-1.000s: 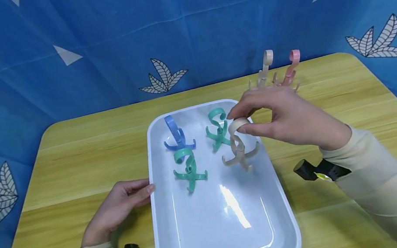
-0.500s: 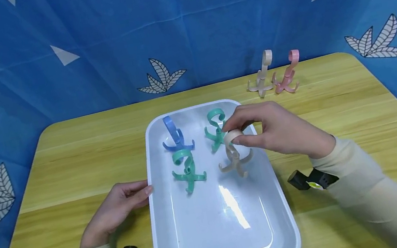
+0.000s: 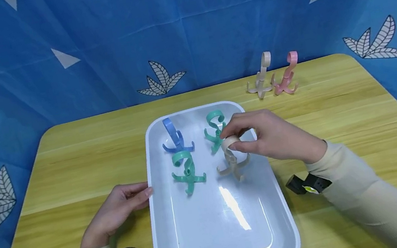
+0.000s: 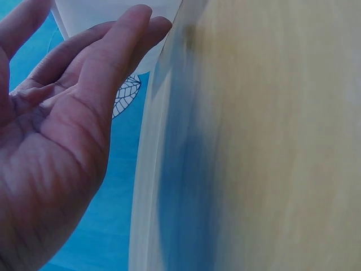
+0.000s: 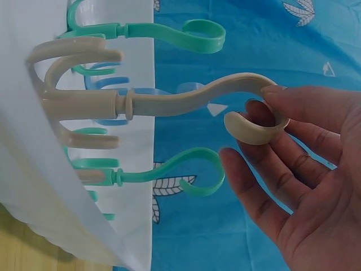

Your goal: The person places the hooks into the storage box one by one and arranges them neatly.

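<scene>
Student: Which part of the frame shows the right hand?
Instructor: Centre right, head view. The right hand (image 3: 272, 135) pinches the curled top of a beige plastic hook with upturned prongs (image 3: 231, 160), thumb on one side, fingers on the other. In the right wrist view the lower fingers are spread, the lowest fingertip just beside the curl's free end.
Student: Where does the beige hook stand?
Instructor: Near the frame's centre, within the right part of a white rectangular tray with rounded corners (image 3: 218, 235). Whether its prongs touch the floor cannot be told.
Student: And the left hand?
Instructor: Lower left of centre. The left hand (image 3: 116, 211) holds the tray's left rim, thumb on top, nearly straight fingers against the outer wall. The hands are well apart.
Student: What surrounds the held piece?
Instructor: In the tray, a green plastic hook (image 3: 189, 178) to its left, a second green hook (image 3: 215, 141) behind it, and a blue plastic hook (image 3: 172, 132) at upper left. At upper right, a pale beige hook (image 3: 261, 77) and a pink hook (image 3: 285, 82) stand on the wood-grain table (image 3: 81, 162).
</scene>
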`<state>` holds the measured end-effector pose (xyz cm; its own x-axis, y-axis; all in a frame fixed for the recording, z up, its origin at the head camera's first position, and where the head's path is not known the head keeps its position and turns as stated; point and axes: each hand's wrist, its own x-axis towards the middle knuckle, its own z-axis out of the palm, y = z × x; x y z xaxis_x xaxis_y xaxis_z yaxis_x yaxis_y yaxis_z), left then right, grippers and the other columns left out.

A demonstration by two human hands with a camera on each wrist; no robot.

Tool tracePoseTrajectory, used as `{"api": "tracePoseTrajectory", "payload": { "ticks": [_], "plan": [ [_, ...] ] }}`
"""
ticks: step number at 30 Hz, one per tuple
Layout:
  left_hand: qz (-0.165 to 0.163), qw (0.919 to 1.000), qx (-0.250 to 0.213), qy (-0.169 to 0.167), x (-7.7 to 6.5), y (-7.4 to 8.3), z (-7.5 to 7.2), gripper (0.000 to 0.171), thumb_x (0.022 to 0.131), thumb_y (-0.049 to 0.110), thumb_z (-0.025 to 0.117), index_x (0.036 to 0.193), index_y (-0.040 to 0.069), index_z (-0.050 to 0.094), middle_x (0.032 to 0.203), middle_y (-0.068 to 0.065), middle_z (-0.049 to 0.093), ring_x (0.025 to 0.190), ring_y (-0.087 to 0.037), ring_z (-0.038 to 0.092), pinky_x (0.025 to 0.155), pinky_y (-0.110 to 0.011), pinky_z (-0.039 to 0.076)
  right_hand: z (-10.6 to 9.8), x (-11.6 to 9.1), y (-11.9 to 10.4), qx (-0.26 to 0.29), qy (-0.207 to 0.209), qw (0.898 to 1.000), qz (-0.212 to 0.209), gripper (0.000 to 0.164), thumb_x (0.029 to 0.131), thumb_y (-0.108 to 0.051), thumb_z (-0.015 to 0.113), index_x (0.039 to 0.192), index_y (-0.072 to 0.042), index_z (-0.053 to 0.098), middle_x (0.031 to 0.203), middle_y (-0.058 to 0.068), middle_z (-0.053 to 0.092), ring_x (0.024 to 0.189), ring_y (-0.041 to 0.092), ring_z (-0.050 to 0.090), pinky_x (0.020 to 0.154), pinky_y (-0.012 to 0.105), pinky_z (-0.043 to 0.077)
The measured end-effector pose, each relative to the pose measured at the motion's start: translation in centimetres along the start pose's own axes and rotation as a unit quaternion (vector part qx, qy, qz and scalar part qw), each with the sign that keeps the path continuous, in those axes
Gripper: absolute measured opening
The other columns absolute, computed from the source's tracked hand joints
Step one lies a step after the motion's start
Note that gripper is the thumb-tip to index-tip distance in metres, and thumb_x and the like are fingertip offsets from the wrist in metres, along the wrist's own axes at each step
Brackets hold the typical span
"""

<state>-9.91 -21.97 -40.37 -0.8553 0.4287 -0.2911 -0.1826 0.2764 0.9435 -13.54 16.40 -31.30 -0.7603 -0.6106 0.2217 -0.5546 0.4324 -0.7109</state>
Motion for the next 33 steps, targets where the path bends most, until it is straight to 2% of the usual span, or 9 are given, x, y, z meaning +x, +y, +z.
{"api": "tracePoseTrajectory", "payload": {
  "ticks": [19,24,33],
  "plan": [
    [0.004,1.0000,0.004,0.002,-0.29,-0.20,-0.01,0.046,0.101,0.020,0.059,0.132,-0.014,0.052,0.127,-0.028,0.058,0.110,-0.029,0.063,0.092,-0.035,0.053,0.66,0.02,0.19,-0.002,-0.012,1.000,0.006,0.021,0.088,-0.005,0.075,0.108,-0.011,0.073,0.097,-0.010,0.065,0.089,0.007,0.060,0.076,0.030,0.055],
    [-0.006,0.9999,0.008,0.005,-0.21,-0.14,0.00,0.048,0.101,0.023,0.060,0.133,-0.011,0.054,0.128,-0.025,0.059,0.112,-0.028,0.062,0.092,-0.035,0.053,0.69,-0.14,0.40,-0.010,-0.018,1.000,0.017,0.021,0.088,-0.006,0.074,0.109,-0.011,0.072,0.097,-0.010,0.066,0.090,0.007,0.060,0.078,0.031,0.055],
    [-0.007,1.0000,0.005,0.001,-0.13,0.27,0.14,0.047,0.100,0.023,0.060,0.131,-0.012,0.054,0.125,-0.026,0.061,0.110,-0.032,0.063,0.092,-0.036,0.054,0.47,-0.52,0.46,-0.018,-0.012,0.999,0.023,0.021,0.089,-0.008,0.074,0.109,-0.012,0.072,0.100,-0.009,0.066,0.094,0.008,0.061,0.082,0.032,0.055]
  ]
}}
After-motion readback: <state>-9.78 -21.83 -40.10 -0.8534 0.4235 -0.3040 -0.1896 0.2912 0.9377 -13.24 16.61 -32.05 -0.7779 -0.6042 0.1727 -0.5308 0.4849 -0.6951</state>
